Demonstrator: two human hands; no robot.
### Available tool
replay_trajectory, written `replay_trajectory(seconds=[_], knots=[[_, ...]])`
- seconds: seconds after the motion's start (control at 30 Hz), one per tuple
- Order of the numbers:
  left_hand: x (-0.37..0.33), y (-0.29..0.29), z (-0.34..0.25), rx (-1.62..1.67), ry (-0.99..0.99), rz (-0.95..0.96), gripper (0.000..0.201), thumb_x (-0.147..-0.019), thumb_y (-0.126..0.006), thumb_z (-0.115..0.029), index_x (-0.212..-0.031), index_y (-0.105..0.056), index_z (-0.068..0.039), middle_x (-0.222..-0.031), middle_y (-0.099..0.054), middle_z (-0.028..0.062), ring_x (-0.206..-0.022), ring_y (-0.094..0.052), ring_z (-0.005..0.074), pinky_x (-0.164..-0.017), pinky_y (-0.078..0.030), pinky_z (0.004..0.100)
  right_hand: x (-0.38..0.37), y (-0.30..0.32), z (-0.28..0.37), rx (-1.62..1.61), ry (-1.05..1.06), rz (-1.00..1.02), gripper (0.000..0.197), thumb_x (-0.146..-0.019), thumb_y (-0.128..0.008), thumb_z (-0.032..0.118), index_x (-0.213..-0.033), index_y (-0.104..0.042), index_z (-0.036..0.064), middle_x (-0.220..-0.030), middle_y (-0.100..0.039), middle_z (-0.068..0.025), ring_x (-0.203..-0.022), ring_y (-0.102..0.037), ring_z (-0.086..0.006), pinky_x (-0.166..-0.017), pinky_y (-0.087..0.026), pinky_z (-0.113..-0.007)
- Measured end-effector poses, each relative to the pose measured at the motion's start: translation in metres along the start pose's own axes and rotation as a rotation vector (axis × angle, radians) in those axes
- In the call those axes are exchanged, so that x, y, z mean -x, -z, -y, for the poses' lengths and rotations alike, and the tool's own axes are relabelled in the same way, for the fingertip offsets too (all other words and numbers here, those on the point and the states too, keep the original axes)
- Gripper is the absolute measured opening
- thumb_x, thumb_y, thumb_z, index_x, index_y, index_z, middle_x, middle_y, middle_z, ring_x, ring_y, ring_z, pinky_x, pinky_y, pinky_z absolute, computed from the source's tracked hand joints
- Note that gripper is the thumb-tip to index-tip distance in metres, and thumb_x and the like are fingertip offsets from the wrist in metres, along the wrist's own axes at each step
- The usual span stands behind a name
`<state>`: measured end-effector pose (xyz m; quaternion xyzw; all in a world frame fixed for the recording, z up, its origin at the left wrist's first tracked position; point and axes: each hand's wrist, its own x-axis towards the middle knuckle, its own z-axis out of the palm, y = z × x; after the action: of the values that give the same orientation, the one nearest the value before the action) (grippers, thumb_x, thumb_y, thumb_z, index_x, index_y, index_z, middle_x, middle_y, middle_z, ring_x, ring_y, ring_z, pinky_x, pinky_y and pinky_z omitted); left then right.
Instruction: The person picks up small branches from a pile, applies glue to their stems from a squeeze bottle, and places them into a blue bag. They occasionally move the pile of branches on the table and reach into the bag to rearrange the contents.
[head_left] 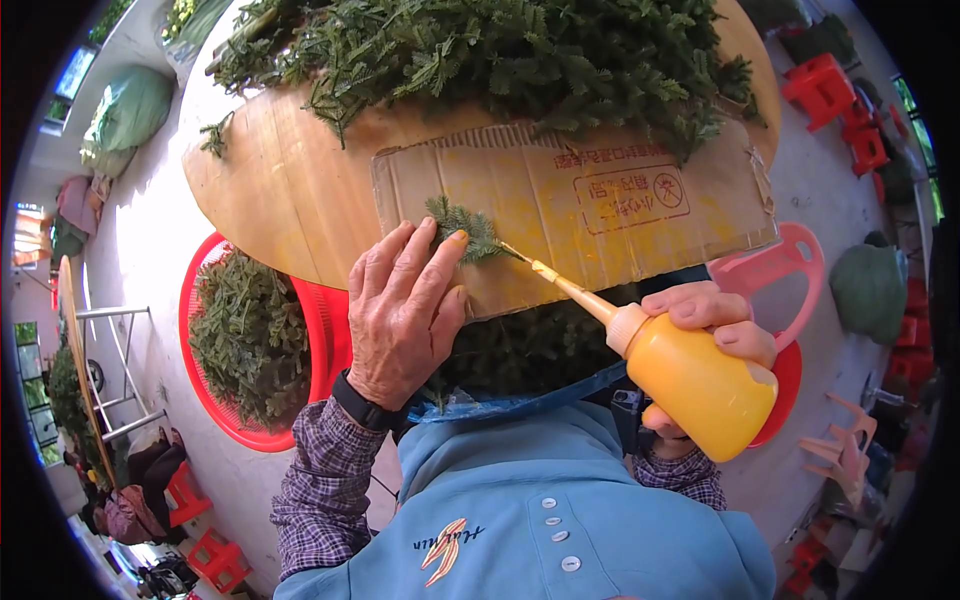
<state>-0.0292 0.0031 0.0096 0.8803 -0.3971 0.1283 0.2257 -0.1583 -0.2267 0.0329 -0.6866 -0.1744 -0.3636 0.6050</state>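
A small green fir sprig (462,228) lies on a flattened cardboard sheet (520,190), near its left side. My left hand (400,300) rests palm down with fingers stretched out, the index and middle fingertips touching the sprig's left side; a yellow smear shows on one fingertip. My right hand (715,325) is wrapped around a yellow squeeze bottle (690,385), tilted with its long tapered nozzle pointing up and left. The nozzle's tip (510,248) meets the right end of the sprig, where the stem is. Yellow smears cover parts of the cardboard.
A heap of fir sprigs (500,60) covers the far side of the round wooden tabletop (265,190). A red basket (192,390) of greenery stands at left. More greenery (530,345) lies below the table's near edge. A pink plastic chair (800,285) stands at right.
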Motion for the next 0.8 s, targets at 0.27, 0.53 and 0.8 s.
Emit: replay_trajectory(seconds=[0.27,0.53,0.8], knots=[[0.004,-0.006,0.001,-0.020,-0.013,-0.023,0.036,-0.083,-0.068,-0.014,-0.118,-0.069,-0.010,-0.132,-0.060,0.0174,-0.122,-0.055,0.0355,-0.103,-0.042,0.0466,-0.004,-0.011,-0.001,-0.021,0.006,0.049,0.067,-0.075,-0.089,0.023,-0.120,-0.041,0.0105,-0.118,-0.056,-0.0186,-0.098,-0.063,-0.0331,-0.085,-0.058,-0.046],[0.005,-0.008,0.000,-0.011,-0.013,-0.034,0.037,-0.081,-0.068,-0.015,-0.118,-0.069,-0.011,-0.133,-0.059,0.0168,-0.122,-0.055,0.0348,-0.103,-0.042,0.0467,-0.005,-0.034,-0.024,0.060,-0.028,0.049,0.064,-0.078,-0.086,0.021,-0.121,-0.040,0.0121,-0.119,-0.056,-0.0178,-0.103,-0.063,-0.0346,-0.086,-0.058,-0.046],[0.006,-0.010,0.001,-0.012,-0.017,-0.066,0.036,-0.081,-0.067,-0.015,-0.117,-0.069,-0.012,-0.132,-0.059,0.0168,-0.121,-0.055,0.0348,-0.102,-0.041,0.0468,-0.007,-0.041,-0.022,0.084,-0.012,0.073,0.065,-0.077,-0.087,0.019,-0.121,-0.040,0.0119,-0.120,-0.055,-0.0179,-0.104,-0.063,-0.0343,-0.087,-0.058,-0.047]])
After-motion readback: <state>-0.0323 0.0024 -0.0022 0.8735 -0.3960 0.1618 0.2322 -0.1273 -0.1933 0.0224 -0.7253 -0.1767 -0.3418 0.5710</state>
